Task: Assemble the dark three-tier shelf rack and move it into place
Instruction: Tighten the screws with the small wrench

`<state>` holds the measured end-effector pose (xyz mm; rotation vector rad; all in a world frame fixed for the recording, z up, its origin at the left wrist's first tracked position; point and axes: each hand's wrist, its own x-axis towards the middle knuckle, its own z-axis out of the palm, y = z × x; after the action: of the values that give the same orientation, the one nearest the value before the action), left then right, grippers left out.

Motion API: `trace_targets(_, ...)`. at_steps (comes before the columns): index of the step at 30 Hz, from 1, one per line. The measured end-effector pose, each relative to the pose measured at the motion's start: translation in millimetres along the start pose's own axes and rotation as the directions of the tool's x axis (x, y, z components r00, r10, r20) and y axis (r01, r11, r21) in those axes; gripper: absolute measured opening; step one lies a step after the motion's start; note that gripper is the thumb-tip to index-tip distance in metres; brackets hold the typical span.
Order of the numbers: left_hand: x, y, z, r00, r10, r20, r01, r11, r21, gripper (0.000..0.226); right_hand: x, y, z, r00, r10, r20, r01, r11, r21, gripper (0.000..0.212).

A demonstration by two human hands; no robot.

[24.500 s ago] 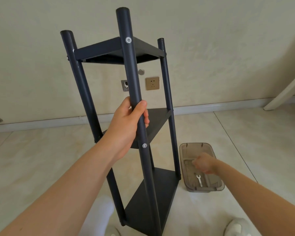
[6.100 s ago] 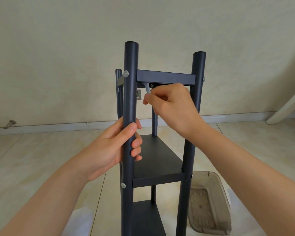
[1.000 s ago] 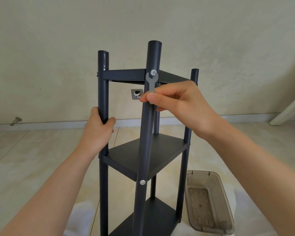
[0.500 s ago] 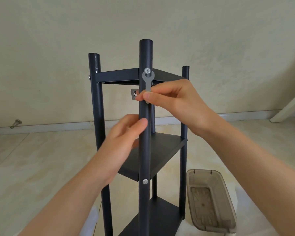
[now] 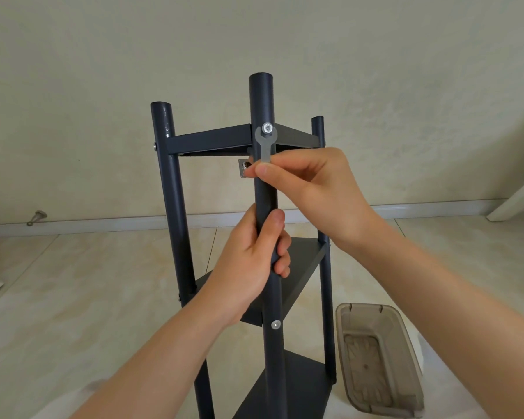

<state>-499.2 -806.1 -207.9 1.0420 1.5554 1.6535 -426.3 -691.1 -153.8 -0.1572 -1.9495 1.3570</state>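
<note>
The dark three-tier shelf rack (image 5: 208, 140) stands upright on the tiled floor in front of me, all three shelves fixed between its posts. My left hand (image 5: 248, 261) wraps the near post between the top and middle shelves. My right hand (image 5: 312, 189) pinches a small flat grey wrench (image 5: 265, 146) against that post. The wrench's open jaw sits just under the silver bolt (image 5: 267, 127) at the top shelf corner. Another silver bolt (image 5: 275, 324) shows lower on the same post.
A translucent brown plastic tray (image 5: 406, 337) lies on the floor right of the rack's base. The wall and white baseboard (image 5: 103, 222) run close behind, with a metal outlet plate (image 5: 242, 169) and a door stopper (image 5: 37, 217). A white furniture leg (image 5: 515, 201) leans at far right.
My left hand let go of the left post, crossed over and closed around the near post. The rack turned slightly. My right hand kept the wrench at the top bolt.
</note>
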Motion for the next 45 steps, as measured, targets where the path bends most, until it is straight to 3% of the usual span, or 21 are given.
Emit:
trace_targets(7,-1.6,-1.9,-10.5,0.998,-0.016,0.057,0.019,0.998,-0.051,0.026,-3.1,-5.0,3.5,1.000,0.010,0.007,-0.010,0.999,-0.038,0.015)
trace_targets(15,-2.3,-0.2,-17.9,0.992,-0.056,0.109,0.067,0.993,-0.098,0.044,-1.7,-4.9,-5.6,0.998,0.010,0.057,-0.007,0.998,-0.058,0.018)
trace_targets(20,-0.7,2.8,-18.8,0.995,-0.076,0.072,0.082,0.992,-0.094,0.038,2.2,1.9,-25.2,0.971,0.214,0.111,-0.231,0.957,0.177,0.017)
trace_targets(26,-0.1,3.8,-28.1,0.991,-0.101,0.091,0.108,0.991,-0.078,0.040,3.4,13.0,-33.3,0.908,0.399,0.126,-0.358,0.897,-0.260,0.021)
trace_targets(31,-1.8,3.2,-36.3,0.970,-0.127,0.208,0.154,0.980,-0.124,0.042,7.2,8.2,-20.3,0.934,0.341,0.105,-0.292,0.900,-0.322,0.026)
trace_targets(36,-2.0,2.9,-41.5,0.961,-0.134,0.243,0.172,0.975,-0.143,0.051,11.0,2.6,-8.5,0.956,0.274,0.105,-0.238,0.934,-0.267,0.030)
trace_targets(45,-1.5,4.7,-35.1,0.990,-0.141,0.022,0.142,0.988,-0.057,0.051,16.3,10.9,13.0,0.979,0.202,0.004,-0.199,0.966,-0.164,0.027)
